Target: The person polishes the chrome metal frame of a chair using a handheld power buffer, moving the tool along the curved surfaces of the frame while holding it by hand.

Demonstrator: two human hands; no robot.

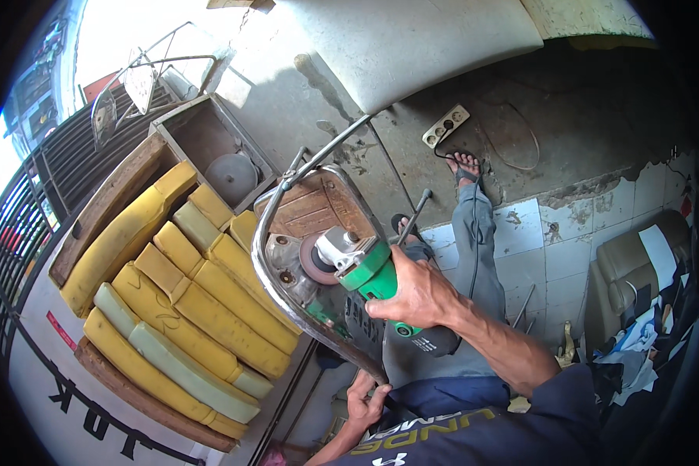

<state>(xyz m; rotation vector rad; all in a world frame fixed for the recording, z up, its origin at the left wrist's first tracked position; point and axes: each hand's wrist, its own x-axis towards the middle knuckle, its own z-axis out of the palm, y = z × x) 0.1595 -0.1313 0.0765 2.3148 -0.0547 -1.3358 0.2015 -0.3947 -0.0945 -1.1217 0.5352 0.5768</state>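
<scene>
My right hand point(421, 293) is wrapped round a green angle grinder point(371, 273) with a silver head. Its brownish disc point(315, 259) lies over the inside of a curved metal tube frame point(262, 247), close to a grey metal plate point(281, 260); whether disc and metal touch, I cannot tell. A rusty brown panel point(311, 203) sits within the frame's far end. At the lower middle, my left hand point(363, 400) grips the near end of the tube frame, which tilts across my front.
Yellow and pale green foam pieces point(210, 291) lie stacked at left, beside a wooden box point(198, 144) holding a round disc. A power strip point(446, 126) rests on the floor near my foot. A white panel point(412, 46) overhangs ahead; a beige padded seat point(637, 264) stands right.
</scene>
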